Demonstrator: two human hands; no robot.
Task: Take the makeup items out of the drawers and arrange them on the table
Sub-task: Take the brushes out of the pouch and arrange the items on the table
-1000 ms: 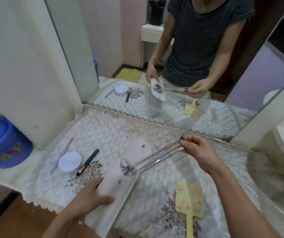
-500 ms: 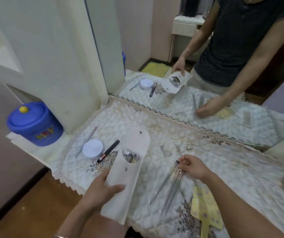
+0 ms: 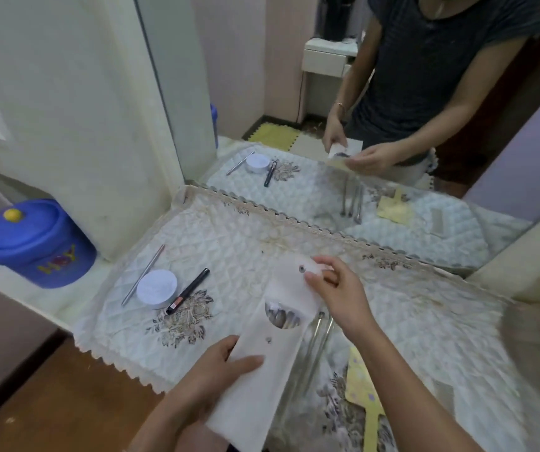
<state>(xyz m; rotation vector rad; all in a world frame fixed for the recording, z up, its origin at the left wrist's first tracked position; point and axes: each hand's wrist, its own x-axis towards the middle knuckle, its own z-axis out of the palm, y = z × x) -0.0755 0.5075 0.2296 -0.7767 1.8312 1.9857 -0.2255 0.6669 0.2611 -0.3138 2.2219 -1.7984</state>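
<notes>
right hand point(image 3: 340, 295) has left the loose silver tools point(image 3: 318, 324) it was laying down half a second ago and gone up to the white pouch point(image 3: 262, 380). the tools now lie flat on the quilted table cover point(image 3: 229, 243), just under the right wrist, beside the pouch's right edge.
right hand: thumb and fingertips pinch the pouch's rounded flap point(image 3: 290, 275) near its snap stud; other fingers curled.
left hand point(image 3: 219, 367): grips the lower half of the pouch, thumb across its front, fingers underneath.
pouch: tilted, held between the two hands over the near edge of the table. more tool ends point(image 3: 281, 316) show in its round mouth.
left of the left hand, on the cover: round white jar point(image 3: 156, 288), black pencil point(image 3: 187, 291) touching it, thin silver stick point(image 3: 143, 275) on its other side.
below the right forearm: yellow flat paddle-shaped item point(image 3: 365, 389).
</notes>
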